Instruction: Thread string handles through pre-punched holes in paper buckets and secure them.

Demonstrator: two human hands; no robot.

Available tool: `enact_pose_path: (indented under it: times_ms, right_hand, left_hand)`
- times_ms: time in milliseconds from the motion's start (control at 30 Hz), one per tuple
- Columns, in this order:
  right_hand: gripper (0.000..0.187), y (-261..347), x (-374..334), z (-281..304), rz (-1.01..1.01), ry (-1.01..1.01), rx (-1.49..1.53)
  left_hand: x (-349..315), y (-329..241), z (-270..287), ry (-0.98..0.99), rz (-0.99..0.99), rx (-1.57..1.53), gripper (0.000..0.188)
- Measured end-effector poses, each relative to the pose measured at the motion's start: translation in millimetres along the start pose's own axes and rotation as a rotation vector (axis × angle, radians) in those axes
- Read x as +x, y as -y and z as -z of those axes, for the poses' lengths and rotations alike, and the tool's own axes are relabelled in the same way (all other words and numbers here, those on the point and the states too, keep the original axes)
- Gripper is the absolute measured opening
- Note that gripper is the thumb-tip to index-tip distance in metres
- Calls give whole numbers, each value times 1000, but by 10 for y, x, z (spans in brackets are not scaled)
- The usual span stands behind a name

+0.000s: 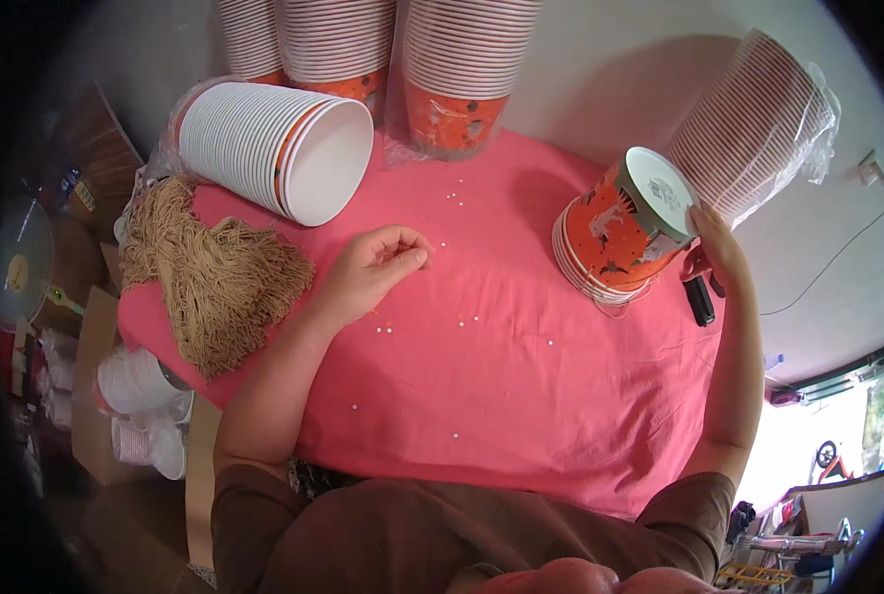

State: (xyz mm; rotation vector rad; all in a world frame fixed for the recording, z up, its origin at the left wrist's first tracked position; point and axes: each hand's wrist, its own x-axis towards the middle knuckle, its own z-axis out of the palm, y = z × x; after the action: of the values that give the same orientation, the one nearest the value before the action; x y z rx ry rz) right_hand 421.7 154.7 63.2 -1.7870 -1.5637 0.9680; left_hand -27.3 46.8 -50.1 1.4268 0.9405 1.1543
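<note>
My left hand (383, 262) hovers over the middle of the pink cloth, fingers curled in and thumb against the index finger; nothing shows between them. On the right, a short stack of orange paper buckets (605, 233) with dark printed figures stands upside down, its white base (663, 188) tilted up toward me. My right hand (716, 247) grips the right side of the top bucket, near its base rim; some of its fingers are hidden behind it. Thin string lies by the stack's lower rims. Just below that hand is a black tool (699, 300), partly covered.
Tan strings (229, 282) are heaped at the left, beside a stack of white-lined buckets (264, 148) on its side. Tall bucket stacks (462, 79) stand along the back, and a wrapped one (749, 119) leans back right. Small white dots are scattered over the pink cloth (521, 396).
</note>
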Motion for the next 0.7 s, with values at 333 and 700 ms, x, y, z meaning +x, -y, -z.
enact_pose_path:
  times_ms: [333, 700]
  right_hand:
    - [41, 36, 71, 10, -24, -40, -220]
    - [25, 343, -351, -293, 530, -654, -1047]
  left_hand:
    - [15, -10, -19, 6, 15, 15, 14]
    - [-43, -209, 144, -213, -102, 110, 12]
